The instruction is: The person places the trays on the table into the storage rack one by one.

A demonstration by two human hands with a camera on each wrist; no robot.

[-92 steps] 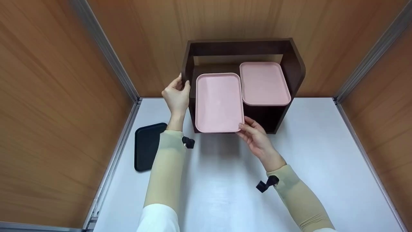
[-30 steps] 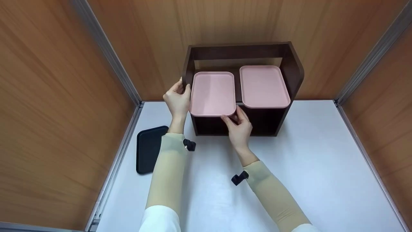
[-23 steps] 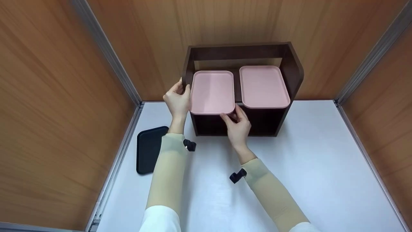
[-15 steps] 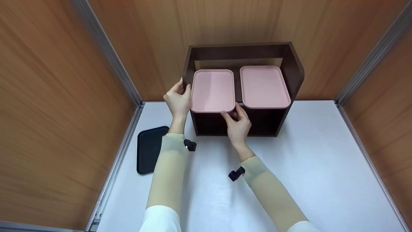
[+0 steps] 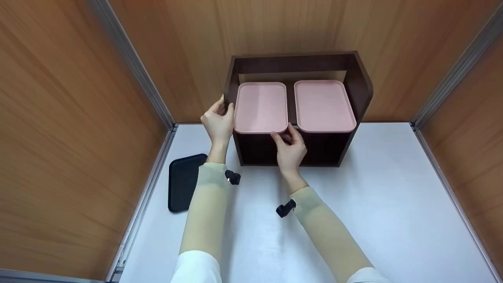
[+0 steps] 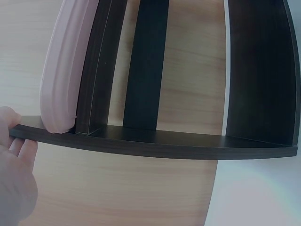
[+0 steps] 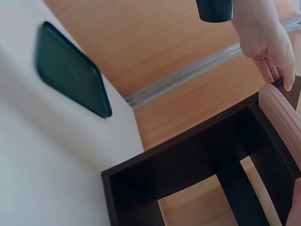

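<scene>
A dark brown shelf [image 5: 355, 84] stands at the back of the white table. Two pink trays lie side by side on its top board: the left pink tray [image 5: 260, 106] and the right pink tray [image 5: 323, 104]. My left hand [image 5: 217, 120] grips the shelf's left side panel. My right hand [image 5: 290, 146] pinches the near right corner of the left pink tray. In the left wrist view the left pink tray's edge [image 6: 63, 70] shows above the side panel [image 6: 155, 145], with my left hand [image 6: 14, 183] on the panel. The right wrist view shows the left pink tray's rim [image 7: 282, 115] and the shelf [image 7: 188, 162] from below.
A black tray [image 5: 182, 182] lies flat on the table [image 5: 385, 196] to the left of the shelf, near the left wall; it also shows as the black tray [image 7: 70, 70] in the right wrist view. Wooden walls close in the table on the left, back and right.
The left pink tray has slid back onto the shelf top, level with the right tray, my right hand following it. My left hand has stayed on the side panel.
</scene>
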